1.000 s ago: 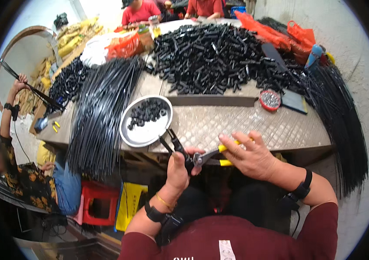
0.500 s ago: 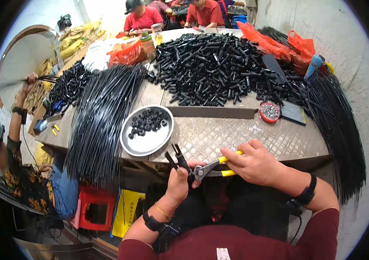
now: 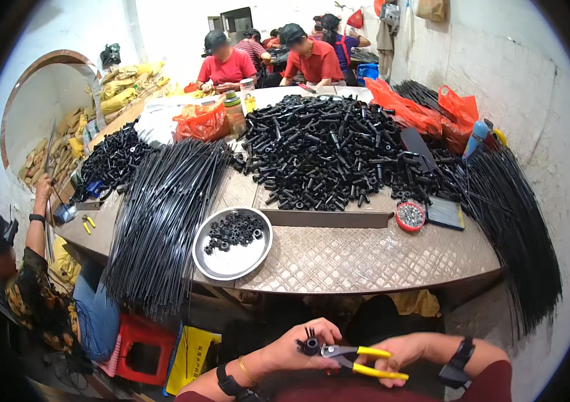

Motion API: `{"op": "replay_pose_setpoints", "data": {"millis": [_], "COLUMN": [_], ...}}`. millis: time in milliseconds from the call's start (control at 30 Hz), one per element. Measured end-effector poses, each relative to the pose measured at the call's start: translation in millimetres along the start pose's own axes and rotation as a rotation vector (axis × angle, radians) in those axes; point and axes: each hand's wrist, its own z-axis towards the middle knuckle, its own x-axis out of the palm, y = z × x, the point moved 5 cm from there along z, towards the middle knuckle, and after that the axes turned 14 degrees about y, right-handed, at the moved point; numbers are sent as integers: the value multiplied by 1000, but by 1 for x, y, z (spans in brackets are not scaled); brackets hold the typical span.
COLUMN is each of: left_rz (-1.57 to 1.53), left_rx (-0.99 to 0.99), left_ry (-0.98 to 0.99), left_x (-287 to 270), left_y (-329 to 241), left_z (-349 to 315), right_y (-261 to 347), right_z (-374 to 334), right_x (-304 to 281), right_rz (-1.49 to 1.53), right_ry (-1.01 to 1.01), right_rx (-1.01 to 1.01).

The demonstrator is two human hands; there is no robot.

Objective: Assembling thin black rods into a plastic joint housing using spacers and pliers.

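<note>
Low in front of my lap, my left hand (image 3: 288,351) is closed around a black tubular part (image 3: 309,346), its round open end facing up and thin black prongs sticking out beside it. My right hand (image 3: 405,353) grips yellow-handled pliers (image 3: 372,351), whose handles stand spread apart. The metal jaws meet the black part beside my left fingers; I cannot tell whether they bite on it. On the table above my hands, a round metal bowl (image 3: 223,269) holds small black rings (image 3: 234,230).
A large heap of black tubular parts (image 3: 328,154) covers the table's middle behind a dark strip (image 3: 328,219). Long black rods (image 3: 164,221) lie left, more at right. A red tub (image 3: 410,226) holds small metal pieces. A co-worker (image 3: 40,295) sits left; others work beyond.
Both my hands have come down and closer to my body with the black part and pliers. The view has tilted up. The co-worker at left has lowered a raised arm.
</note>
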Motion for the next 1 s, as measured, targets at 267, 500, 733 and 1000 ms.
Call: {"op": "replay_pose_setpoints", "data": {"millis": [267,500,733,1000], "left_rz": [-348,-96,-145,-419], "left_rx": [-123,-73,15,90], "left_ry": [-139,-207,-68,-307], "left_x": [8,1,1,-12], "left_y": [11,22,5,24], "left_z": [-9,-8,13,-3], "right_y": [48,86,28,82], "right_z": [-19,-18,-14,-3], "right_x": [9,49,12,58], "right_rz": [-795,-1518,-97,-1963], "right_ry": [-374,-679,-122,-1033], "right_rx": [76,69,32,199]}}
